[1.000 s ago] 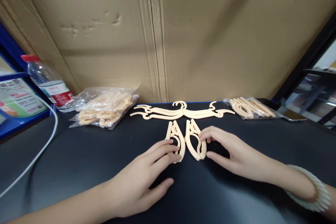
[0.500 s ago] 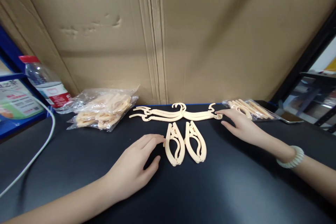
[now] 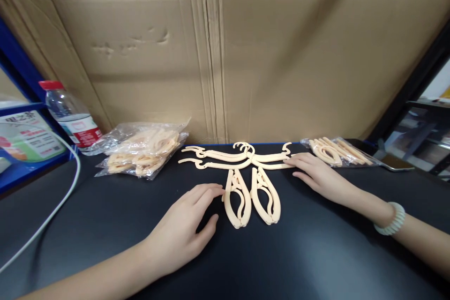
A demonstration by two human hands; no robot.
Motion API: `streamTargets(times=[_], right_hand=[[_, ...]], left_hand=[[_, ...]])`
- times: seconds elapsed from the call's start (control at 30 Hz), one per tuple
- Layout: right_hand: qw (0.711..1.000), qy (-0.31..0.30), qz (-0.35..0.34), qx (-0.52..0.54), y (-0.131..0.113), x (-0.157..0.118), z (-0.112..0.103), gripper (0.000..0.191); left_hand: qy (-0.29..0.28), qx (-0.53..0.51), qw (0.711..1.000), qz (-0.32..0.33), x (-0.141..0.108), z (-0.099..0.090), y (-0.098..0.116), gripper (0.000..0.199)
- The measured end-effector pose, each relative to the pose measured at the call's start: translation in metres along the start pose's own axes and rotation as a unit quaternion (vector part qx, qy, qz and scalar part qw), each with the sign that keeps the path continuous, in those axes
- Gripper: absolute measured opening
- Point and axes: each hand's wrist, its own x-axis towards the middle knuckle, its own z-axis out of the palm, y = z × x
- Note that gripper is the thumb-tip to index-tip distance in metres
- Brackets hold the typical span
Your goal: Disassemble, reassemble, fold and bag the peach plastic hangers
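Note:
Cream plastic folding hangers lie on the black table in front of me. Several of them are spread out in a row at the back, such as the front unfolded hanger [image 3: 225,165], with their hooks bunched at the middle. Closer to me, two hangers lie folded side by side, the left folded hanger [image 3: 228,206] and the right folded hanger [image 3: 276,206]. My left hand [image 3: 183,227] rests with thumb and fingers apart, its fingertips at the left folded hanger's edge. My right hand [image 3: 316,176], fingers stretched out, touches the right end of the spread hangers; its fingertips hide that end.
At back left sits a clear bag of hangers [image 3: 140,154] beside a red-capped bottle [image 3: 79,124]. Another bag [image 3: 337,152] and a phone-like flat object [image 3: 397,165] are at back right. A white cable [image 3: 75,178] curves along the left. Cardboard [image 3: 281,56] walls the back.
My right hand has shifted the right arm of the front spread hanger towards me, so a gap shows between the right arms. My left hand stays by the folded hanger. The view has tilted slightly.

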Motion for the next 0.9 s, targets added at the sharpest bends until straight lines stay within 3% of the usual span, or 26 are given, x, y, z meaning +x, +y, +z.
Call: streamTargets(times=[0.67, 0.9], right_hand=[[0.991, 0.016, 0.077, 0.108, -0.011, 0.002, -0.001, 0.023], [0.985, 0.07, 0.101, 0.122, -0.019, 0.003, -0.004, 0.021]], left_hand=[[0.022, -0.034, 0.998, -0.038, -0.001, 0.0, 0.0, 0.041], [0.05, -0.124, 0.983, -0.127, 0.004, 0.0, -0.009, 0.034]])
